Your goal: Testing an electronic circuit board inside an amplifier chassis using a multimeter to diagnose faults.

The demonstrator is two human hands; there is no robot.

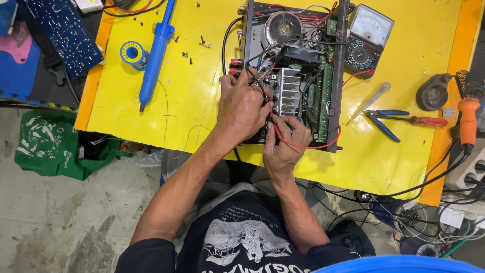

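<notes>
An open amplifier chassis (333, 76) lies on the yellow table (192, 96), showing a round transformer (283, 26), a finned heatsink (289, 92) and green circuit boards. My left hand (243, 108) rests on the chassis's near left part, fingers curled over black wires beside the red terminals (235, 63). My right hand (285, 144) sits just below it at the front edge, pinching a red probe lead (308, 146) that loops to the right along the chassis. The fingertips of both hands hide what lies beneath.
An analog multimeter (365, 38) stands right of the chassis. A blue desoldering pump (156, 50), solder spool (132, 52) and loose screws lie left. Pliers (386, 120), a red screwdriver (427, 121), a tester pen (371, 101) and an orange soldering iron (468, 119) lie right.
</notes>
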